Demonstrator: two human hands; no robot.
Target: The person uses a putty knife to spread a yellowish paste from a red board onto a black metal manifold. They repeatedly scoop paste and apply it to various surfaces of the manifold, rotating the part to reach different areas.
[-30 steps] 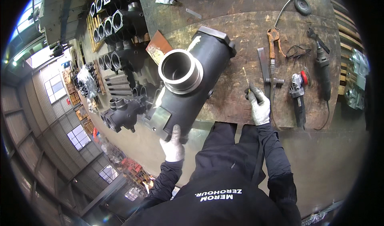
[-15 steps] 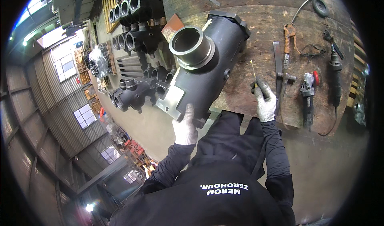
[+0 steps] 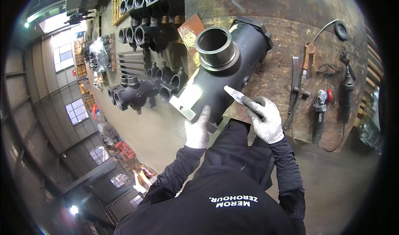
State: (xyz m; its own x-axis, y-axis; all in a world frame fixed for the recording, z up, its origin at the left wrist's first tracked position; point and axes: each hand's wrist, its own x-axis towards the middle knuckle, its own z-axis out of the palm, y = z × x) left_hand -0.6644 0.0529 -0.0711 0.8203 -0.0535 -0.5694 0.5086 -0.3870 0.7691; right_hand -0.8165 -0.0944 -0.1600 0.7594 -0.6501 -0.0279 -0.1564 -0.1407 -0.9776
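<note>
A large black metal pipe casting (image 3: 216, 80) lies slanted at the workbench's near left edge, with a bare metal collar (image 3: 213, 48) rising from its upper side. At its near end, beside a flat light plate (image 3: 187, 100) with a small hole, my gloved left hand (image 3: 198, 129) grips the casting. Its thumb lies on the surface; the other fingers are partly hidden. My gloved right hand (image 3: 265, 118) is closed round a putty knife (image 3: 233, 94). The pale blade points left over the casting's near part; I cannot tell whether it touches.
On the wooden workbench (image 3: 274, 79) lie a flat bar (image 3: 294, 81), an orange-handled tool (image 3: 308, 56), an angle grinder (image 3: 319, 114), a black power tool (image 3: 347, 93) and a small wheel (image 3: 341, 30). Similar black castings (image 3: 135, 93) stand on the left floor. A smeared rust-coloured plate (image 3: 191, 29) adjoins the casting.
My right hand has moved left with the putty knife, from beside the casting to over it, and the blade now shows its broad face. My left hand keeps its place on the casting.
</note>
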